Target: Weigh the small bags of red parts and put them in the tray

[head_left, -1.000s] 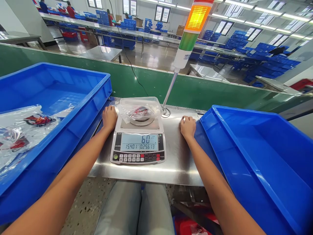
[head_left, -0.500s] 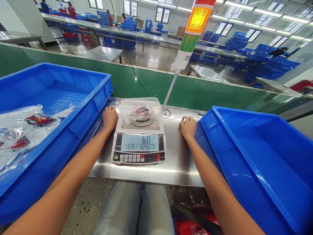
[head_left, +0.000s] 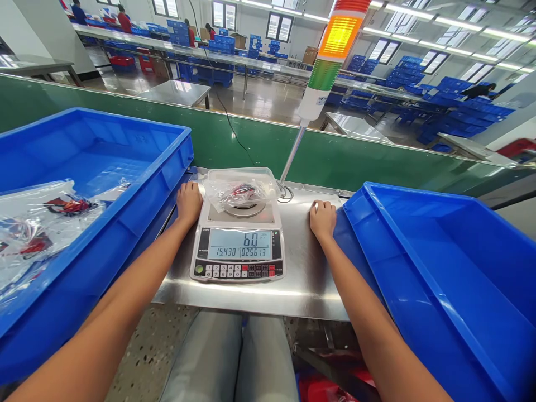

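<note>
Mid-frame, a bag (head_left: 238,193) is borne by the scale (head_left: 238,245), flanked by curled left hand (head_left: 190,201) and right hand (head_left: 322,218); grip unclear.

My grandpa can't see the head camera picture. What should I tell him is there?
A digital scale reading 60 carries a clear tray with a bagged red item. The person's left hand rests beside the scale, the right hand on the metal table. Blue bins flank them, and a signal light glows amber behind.

Faded grey-blue jeans (head_left: 221,363), bare forearms (head_left: 355,296).
</note>
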### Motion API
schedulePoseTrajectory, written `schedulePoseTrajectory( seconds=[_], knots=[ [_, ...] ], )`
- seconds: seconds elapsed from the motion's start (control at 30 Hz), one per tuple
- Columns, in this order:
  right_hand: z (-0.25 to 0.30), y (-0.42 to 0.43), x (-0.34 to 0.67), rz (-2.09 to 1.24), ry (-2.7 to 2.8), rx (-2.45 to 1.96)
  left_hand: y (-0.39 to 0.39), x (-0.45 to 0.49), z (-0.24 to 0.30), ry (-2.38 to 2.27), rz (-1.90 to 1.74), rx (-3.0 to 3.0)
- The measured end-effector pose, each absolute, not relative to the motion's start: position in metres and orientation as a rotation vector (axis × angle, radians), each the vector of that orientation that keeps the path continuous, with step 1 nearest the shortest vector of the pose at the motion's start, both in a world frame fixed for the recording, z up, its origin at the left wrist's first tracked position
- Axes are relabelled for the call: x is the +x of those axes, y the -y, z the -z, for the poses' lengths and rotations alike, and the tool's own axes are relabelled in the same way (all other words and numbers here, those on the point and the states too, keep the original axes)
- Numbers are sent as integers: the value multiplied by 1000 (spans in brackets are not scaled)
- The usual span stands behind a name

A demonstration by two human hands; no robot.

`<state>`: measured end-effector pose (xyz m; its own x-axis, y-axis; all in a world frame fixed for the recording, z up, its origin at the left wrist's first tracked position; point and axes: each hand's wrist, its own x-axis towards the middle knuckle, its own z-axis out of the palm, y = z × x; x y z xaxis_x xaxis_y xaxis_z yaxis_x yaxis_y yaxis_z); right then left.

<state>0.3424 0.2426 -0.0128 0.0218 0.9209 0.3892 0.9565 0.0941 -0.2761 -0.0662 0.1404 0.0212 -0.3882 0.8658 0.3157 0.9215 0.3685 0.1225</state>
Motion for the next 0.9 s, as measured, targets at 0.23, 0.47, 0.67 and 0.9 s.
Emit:
schedulePoseTrajectory(
  seconds=[0.23,0.47,0.67,0.9],
  knots=[
    [12,-242,343,-55,1743,-1710,-142,-68,-17,2426,444,-1603],
    [-29,-215,329,-142,1301,-1442,-145,-69,-17,2376,467,-1612],
    [-124,-126,248,-268,1806,-786,-148,-70,-16,2387,437,-1614],
    [-143,-92,162,-18,2393,-443,-146,-68,-17,2393,450,-1635]
  ],
)
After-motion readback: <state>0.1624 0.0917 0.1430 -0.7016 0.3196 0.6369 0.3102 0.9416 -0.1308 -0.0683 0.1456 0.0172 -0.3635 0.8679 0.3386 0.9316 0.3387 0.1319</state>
